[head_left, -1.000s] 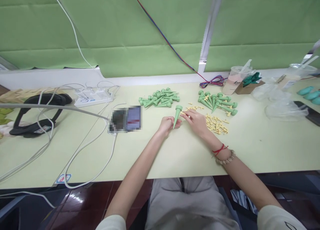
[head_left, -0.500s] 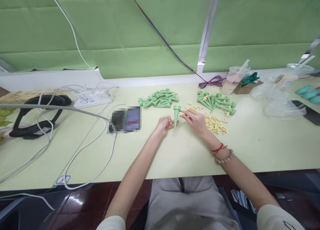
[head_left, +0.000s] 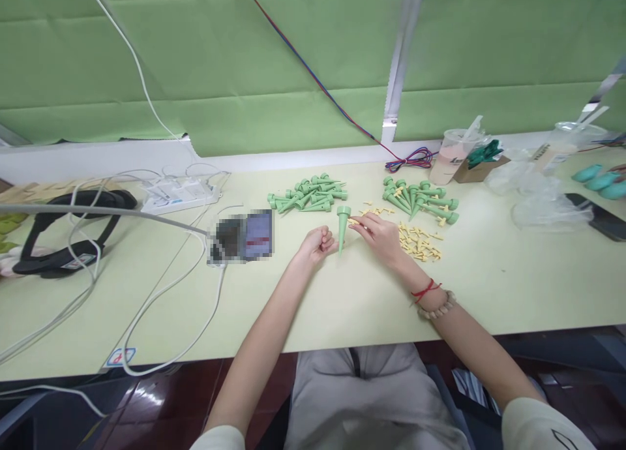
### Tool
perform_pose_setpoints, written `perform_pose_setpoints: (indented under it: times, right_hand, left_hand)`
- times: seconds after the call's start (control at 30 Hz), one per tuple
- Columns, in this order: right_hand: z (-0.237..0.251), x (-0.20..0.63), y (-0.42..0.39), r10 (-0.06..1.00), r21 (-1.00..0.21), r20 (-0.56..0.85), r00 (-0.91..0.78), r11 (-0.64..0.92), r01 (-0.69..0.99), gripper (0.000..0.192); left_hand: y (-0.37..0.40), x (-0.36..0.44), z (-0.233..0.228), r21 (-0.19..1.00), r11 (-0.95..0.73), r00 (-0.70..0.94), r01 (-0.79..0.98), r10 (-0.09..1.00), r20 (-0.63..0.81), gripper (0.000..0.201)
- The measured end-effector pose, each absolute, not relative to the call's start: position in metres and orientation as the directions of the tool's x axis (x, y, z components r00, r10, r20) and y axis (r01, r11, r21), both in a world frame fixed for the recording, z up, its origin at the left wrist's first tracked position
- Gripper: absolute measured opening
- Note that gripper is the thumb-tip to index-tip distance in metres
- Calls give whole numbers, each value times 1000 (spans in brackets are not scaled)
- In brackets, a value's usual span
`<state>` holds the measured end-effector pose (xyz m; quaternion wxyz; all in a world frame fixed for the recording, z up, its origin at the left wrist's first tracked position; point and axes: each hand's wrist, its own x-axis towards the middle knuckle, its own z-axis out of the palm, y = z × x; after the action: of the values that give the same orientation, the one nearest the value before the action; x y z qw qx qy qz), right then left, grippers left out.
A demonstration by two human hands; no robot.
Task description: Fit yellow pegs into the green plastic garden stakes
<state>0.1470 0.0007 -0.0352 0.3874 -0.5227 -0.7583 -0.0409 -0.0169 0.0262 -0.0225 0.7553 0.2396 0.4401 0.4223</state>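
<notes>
A green plastic watering spike [head_left: 343, 223] stands point down above the table, with my left hand [head_left: 317, 242] closed on it from the left. My right hand [head_left: 382, 236] pinches a small yellow valve piece [head_left: 353, 222] against the spike's upper side, just below its cap. Whether that piece sits inside the spike cannot be made out. Loose yellow valve pieces [head_left: 419, 244] lie scattered beside my right hand. Behind my hands is a pile of green spikes [head_left: 310, 194]. A second group of spikes [head_left: 421, 198], farther right, shows yellow pieces on several of them.
On the left are a power strip [head_left: 183, 194], a black headset-like frame [head_left: 73, 231], white cables [head_left: 128, 336] and a blurred-out object [head_left: 242, 238]. Plastic cups [head_left: 447, 156], a small cardboard box [head_left: 482, 168], a clear bag [head_left: 550, 212] and a dark phone [head_left: 606, 218] are at right.
The view has shifted slightly. Both hands stay at the spike, with the yellow piece still at its side; the left fingers look a little more curled.
</notes>
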Motion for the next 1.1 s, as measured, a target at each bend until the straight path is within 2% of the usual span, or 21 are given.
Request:
perform_pose_setpoints:
  times: [0.47, 0.7, 1.1]
  right_hand:
    - [-34, 146, -1, 777, -337, 611, -151, 428, 839, 35]
    - [-33, 146, 0, 803, -400, 582, -131, 423, 813, 32]
    - [-34, 145, 1, 813, -455, 548, -198, 488, 745, 29]
  left_hand:
    - [26, -18, -22, 756, 493, 263, -431, 870, -418, 28]
    - [25, -18, -22, 794, 429, 240, -430, 903, -358, 23]
    - [23, -14, -26, 843, 379, 251, -382, 920, -300, 17]
